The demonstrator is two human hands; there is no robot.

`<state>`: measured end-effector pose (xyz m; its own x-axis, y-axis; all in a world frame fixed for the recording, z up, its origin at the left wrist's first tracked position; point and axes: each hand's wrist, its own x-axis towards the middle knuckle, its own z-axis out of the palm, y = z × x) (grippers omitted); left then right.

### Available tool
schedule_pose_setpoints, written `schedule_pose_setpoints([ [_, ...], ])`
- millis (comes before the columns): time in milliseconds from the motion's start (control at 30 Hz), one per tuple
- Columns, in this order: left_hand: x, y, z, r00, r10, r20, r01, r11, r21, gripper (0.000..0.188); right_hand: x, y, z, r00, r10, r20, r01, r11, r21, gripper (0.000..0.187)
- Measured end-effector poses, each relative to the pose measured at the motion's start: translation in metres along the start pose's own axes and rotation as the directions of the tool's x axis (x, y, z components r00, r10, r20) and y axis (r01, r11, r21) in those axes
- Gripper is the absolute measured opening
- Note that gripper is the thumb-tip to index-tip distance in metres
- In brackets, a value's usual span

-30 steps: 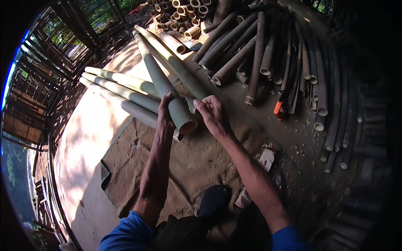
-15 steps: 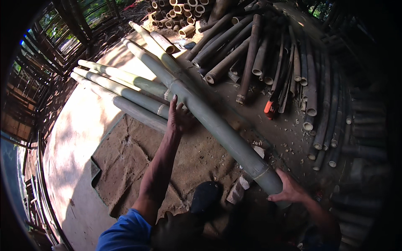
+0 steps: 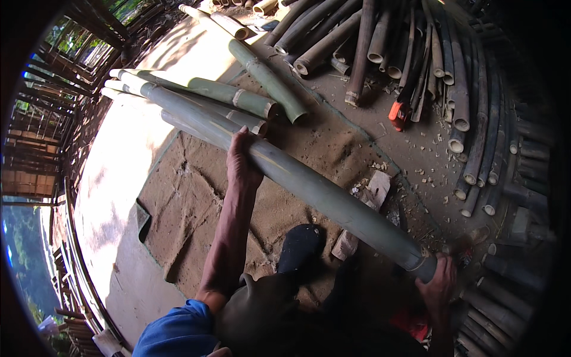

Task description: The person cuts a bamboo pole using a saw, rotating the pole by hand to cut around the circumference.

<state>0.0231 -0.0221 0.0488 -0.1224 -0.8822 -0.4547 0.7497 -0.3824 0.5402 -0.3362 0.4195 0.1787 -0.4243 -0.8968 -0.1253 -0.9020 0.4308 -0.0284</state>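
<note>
A long green bamboo pole (image 3: 321,193) slants from the upper left to the lower right in front of me. My left hand (image 3: 242,162) is closed around its middle, thumb on top. At the near right end, my right hand (image 3: 439,281) grips the pole close to its cut end, fingers wrapped over it. Beyond my left hand lie other green bamboo poles (image 3: 235,98), partly covered by the held one. Another green pole (image 3: 267,80) lies apart from them, pointing toward the back.
A brown cloth mat (image 3: 184,208) covers the floor, with a wooden block (image 3: 378,185) and wood chips on it. Darker bamboo poles (image 3: 333,44) are stacked at the back and right. An orange-handled tool (image 3: 397,114) lies by them. A slatted wall (image 3: 35,137) stands left.
The held pole has swung at its far end to the left, over the lying poles, and its near end has moved right. My right hand has shifted right with it. The view has tilted down.
</note>
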Motion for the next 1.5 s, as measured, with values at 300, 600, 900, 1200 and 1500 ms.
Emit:
schedule_pose_setpoints([
  [300, 0.024, 0.044, -0.132, 0.931, 0.12, -0.345, -0.047, 0.976, 0.214, 0.032, 0.057, -0.034, 0.077, 0.948, -0.303, 0.096, 0.281, 0.94, 0.193, 0.086],
  [600, -0.024, 0.048, -0.12, 0.759, 0.65, 0.029, -0.048, 0.011, 0.999, 0.063, 0.091, -0.05, 0.106, 0.969, -0.225, 0.098, 0.213, 0.97, 0.118, 0.084],
  [900, -0.062, -0.036, 0.012, 0.618, -0.357, 0.701, -0.783, -0.361, 0.507, 0.081, 0.082, -0.052, 0.105, 0.985, -0.168, 0.029, 0.163, 0.979, 0.126, 0.086],
  [1200, -0.038, -0.107, 0.04, 0.524, -0.77, 0.364, -0.841, -0.4, 0.364, 0.058, 0.108, -0.075, 0.14, 0.934, -0.323, -0.151, 0.338, 0.937, 0.089, 0.079],
  [1500, -0.027, -0.071, -0.003, 0.536, -0.556, 0.635, -0.833, -0.473, 0.289, 0.037, 0.077, -0.001, 0.119, 0.946, 0.209, -0.247, -0.037, 0.828, 0.56, 0.041],
])
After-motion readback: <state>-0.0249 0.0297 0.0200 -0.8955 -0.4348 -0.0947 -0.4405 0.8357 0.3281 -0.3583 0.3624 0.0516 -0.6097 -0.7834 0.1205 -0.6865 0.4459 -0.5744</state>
